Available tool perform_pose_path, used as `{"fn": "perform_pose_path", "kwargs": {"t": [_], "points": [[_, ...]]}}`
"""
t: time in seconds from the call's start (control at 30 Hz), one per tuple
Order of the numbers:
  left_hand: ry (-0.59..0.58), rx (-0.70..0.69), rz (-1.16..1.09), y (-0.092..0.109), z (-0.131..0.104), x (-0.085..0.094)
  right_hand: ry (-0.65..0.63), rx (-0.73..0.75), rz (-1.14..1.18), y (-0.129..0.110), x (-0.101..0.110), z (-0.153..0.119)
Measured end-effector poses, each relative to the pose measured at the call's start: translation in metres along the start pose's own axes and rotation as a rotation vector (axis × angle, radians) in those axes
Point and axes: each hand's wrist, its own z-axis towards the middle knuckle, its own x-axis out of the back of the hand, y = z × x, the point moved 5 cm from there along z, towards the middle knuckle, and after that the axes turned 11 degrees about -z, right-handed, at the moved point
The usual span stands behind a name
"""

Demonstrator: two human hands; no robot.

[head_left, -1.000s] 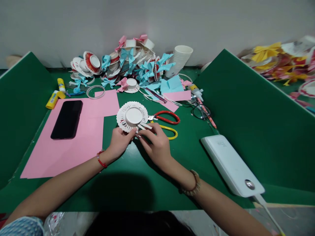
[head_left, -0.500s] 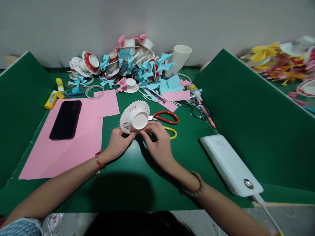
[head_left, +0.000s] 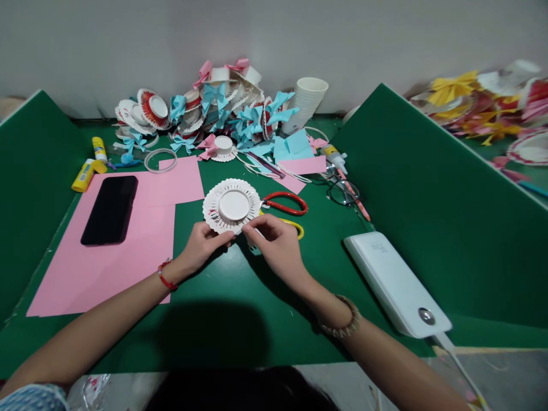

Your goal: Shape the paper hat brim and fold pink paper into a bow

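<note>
Worktop (head_left: 240, 297), glossy green, runs back to a pale grey wall (head_left: 363, 40) between side panels (head_left: 428, 200). Above its middle, the left hand (head_left: 200, 246) pinches the near rim of a fringed paper disc (head_left: 234, 205), and the right hand (head_left: 278, 242) grips its edge. Pink sheets (head_left: 145, 251) lie left, a white power bank (head_left: 391, 279) right.

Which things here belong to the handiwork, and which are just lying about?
Likely belonging: fringed paper cup, held in the left hand, right hand at its edge; scissors; glue sticks; pink paper; stacked paper cups.

Probably lying about: smartphone; power bank; eyeglasses.
</note>
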Motion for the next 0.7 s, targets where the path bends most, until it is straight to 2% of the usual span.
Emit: {"fn": "perform_pose_path", "kwargs": {"t": [0.5,0.7], "points": [[0.067,-0.073,0.116,0.004,-0.001,-0.002,0.052,-0.080,0.098,0.006,-0.002,-0.001],[0.083,-0.044,0.013,-0.001,0.001,0.001,0.041,-0.118,0.205,0.011,-0.005,-0.001]]}}
